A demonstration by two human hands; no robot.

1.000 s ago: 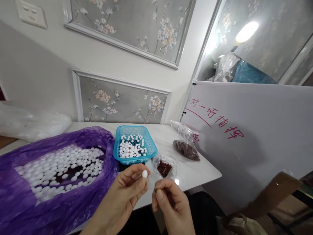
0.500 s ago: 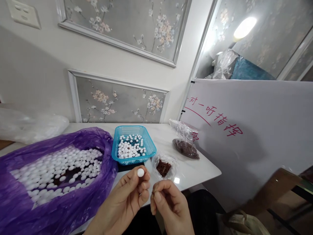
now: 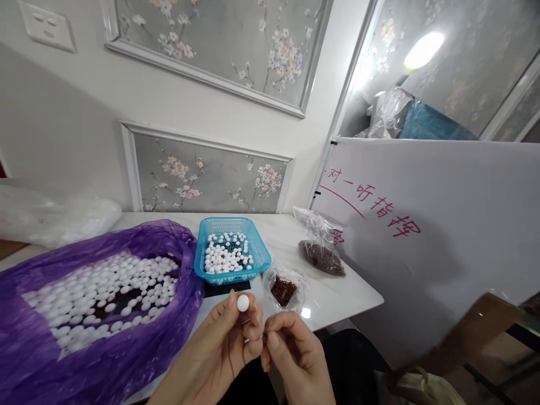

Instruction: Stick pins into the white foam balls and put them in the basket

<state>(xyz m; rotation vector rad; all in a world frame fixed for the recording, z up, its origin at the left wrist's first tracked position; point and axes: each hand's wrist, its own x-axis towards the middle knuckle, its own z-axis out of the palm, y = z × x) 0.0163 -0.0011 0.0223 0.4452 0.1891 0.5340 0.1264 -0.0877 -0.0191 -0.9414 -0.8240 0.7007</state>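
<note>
Between thumb and forefinger, my left hand (image 3: 230, 340) pinches a small white ball (image 3: 243, 303). Close beside it, my right hand (image 3: 291, 351) is closed with thumb and fingertips together; what it holds, if anything, is too small to make out. Just beyond the hands sits an opened clear plastic bag with small reddish-brown pieces (image 3: 283, 291). Behind my left hand stands a blue plastic basket (image 3: 261, 253) holding many white balls (image 3: 223, 259), some with brownish spots. On the left, a purple plastic bag (image 3: 185, 304) lies open, full of similar white balls (image 3: 84, 287).
A clear bag of dark brown material (image 3: 323, 259) lies on the white table (image 3: 346, 298) near its right end. A whiteboard with red writing (image 3: 442, 191) stands at the right. White plastic wrapping (image 3: 59, 214) rests at the back left, by the wall.
The view has shifted very slightly. My left hand has moved a little closer to my right hand, with the white ball still in its pinch.
</note>
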